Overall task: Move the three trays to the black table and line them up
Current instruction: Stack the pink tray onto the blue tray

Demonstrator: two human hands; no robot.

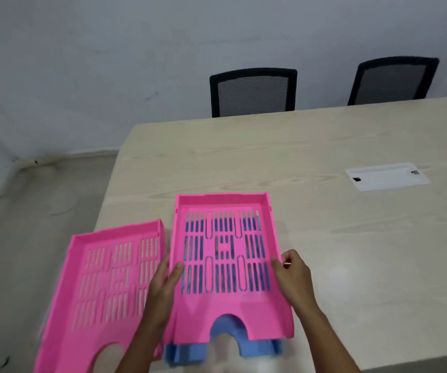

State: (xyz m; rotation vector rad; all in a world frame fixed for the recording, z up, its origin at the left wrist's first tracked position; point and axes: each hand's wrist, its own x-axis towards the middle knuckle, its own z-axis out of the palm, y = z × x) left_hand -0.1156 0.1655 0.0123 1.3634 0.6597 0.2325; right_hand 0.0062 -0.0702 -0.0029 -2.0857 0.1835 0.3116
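A pink slotted tray (pixel 223 310) sits stacked on a blue tray (pixel 254 349), whose front shows below it and through the slots. My left hand (pixel 163 286) grips the pink tray's left side wall, thumb inside. My right hand (pixel 293 275) grips its right side wall. A second pink tray (pixel 93 281) lies alone to the left, tilted, overhanging the light wooden table's (pixel 351 238) left edge.
Two black mesh office chairs (pixel 253 92) (pixel 394 80) stand behind the table's far edge. A white cable cover plate (pixel 387 175) is set into the tabletop at the right. Floor and a white wall lie to the left. No black table is in view.
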